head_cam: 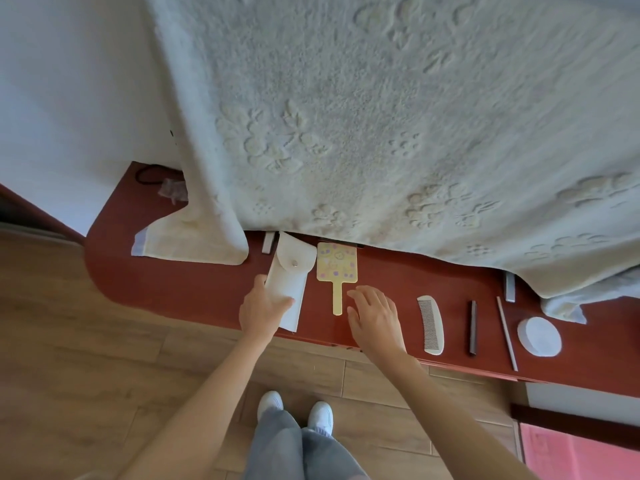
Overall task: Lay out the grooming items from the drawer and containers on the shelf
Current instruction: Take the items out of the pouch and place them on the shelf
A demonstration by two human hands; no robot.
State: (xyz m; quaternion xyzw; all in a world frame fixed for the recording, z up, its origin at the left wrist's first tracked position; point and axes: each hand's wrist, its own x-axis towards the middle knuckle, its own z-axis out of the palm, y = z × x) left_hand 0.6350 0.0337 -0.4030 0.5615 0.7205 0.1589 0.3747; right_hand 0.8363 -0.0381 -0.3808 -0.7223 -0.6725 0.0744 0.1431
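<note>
On the dark red shelf (214, 289) lies a white fabric pouch (291, 271) with a snap flap; my left hand (261, 306) grips its lower left edge. To its right rests a yellow hand mirror (336, 263), face down, handle toward me. My right hand (375, 315) hovers just right of the mirror's handle, fingers spread, holding nothing. Further right lie a white comb (431, 323), a dark narrow comb (473, 327), a thin pale stick (507, 332) and a round white pad (539, 337).
A large pale textured blanket (381, 116) hangs over the shelf's back edge and hides what is behind it. A folded cream towel (187, 240) lies at the left, a black hair tie (147, 174) at the far left corner. Two small grey bars (268, 242) (509, 287) sit near the blanket.
</note>
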